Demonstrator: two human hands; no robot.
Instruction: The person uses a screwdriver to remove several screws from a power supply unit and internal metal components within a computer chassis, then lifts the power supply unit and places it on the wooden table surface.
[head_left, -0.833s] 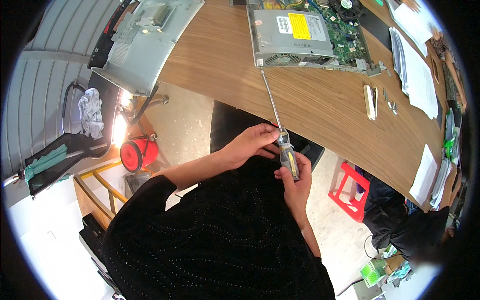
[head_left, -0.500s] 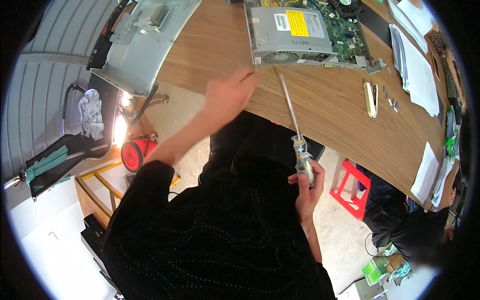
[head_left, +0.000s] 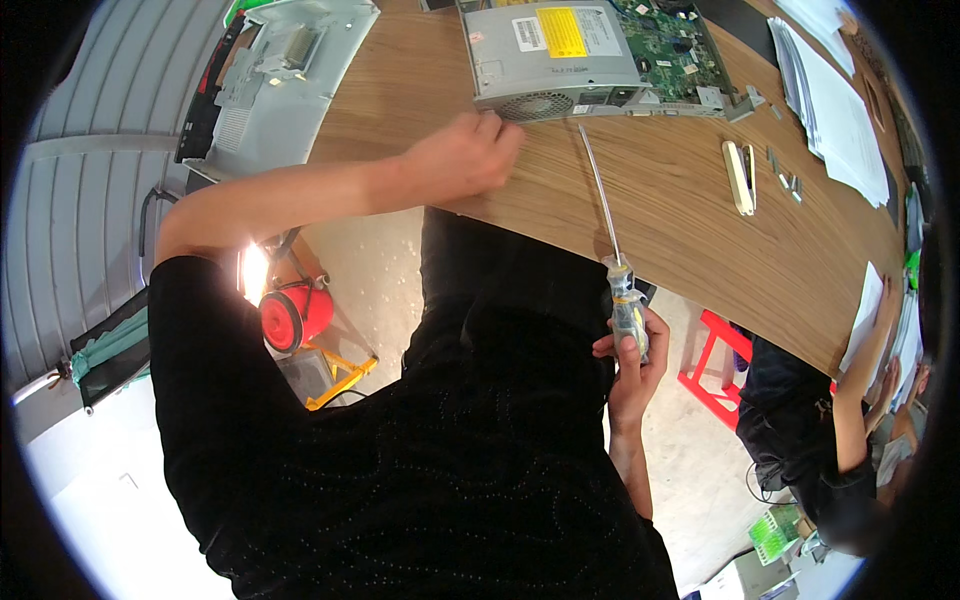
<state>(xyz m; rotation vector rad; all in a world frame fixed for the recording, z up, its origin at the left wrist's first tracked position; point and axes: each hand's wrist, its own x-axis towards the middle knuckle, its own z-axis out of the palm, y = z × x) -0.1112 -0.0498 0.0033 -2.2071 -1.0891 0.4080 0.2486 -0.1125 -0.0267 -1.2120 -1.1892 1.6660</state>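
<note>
My left hand (head_left: 465,155) is closed with curled fingers beside the near left corner of an opened computer case. Whatever its fingertips may pinch is hidden. Inside the case sit a grey power supply (head_left: 498,68) with a yellow label and a green circuit board (head_left: 680,62). Low on the right, my right hand (head_left: 638,380) grips a screwdriver (head_left: 612,240) by its clear handle, which looks wrapped in plastic. The long shaft points up over the table edge, its tip lying short of the case in the picture.
A detached case cover (head_left: 265,125) lies at the table's left end. Right of the case are a cream stapler-like tool (head_left: 739,178), small metal pieces (head_left: 790,180) and stacked papers (head_left: 825,115). A co-worker's arm (head_left: 855,400) reaches over papers. A red stool (head_left: 712,365) stands below.
My left elbow has swung outward and up, and the left hand has moved closer to the case corner. The right hand keeps its hold on the screwdriver. A co-worker's arm has come over the papers.
</note>
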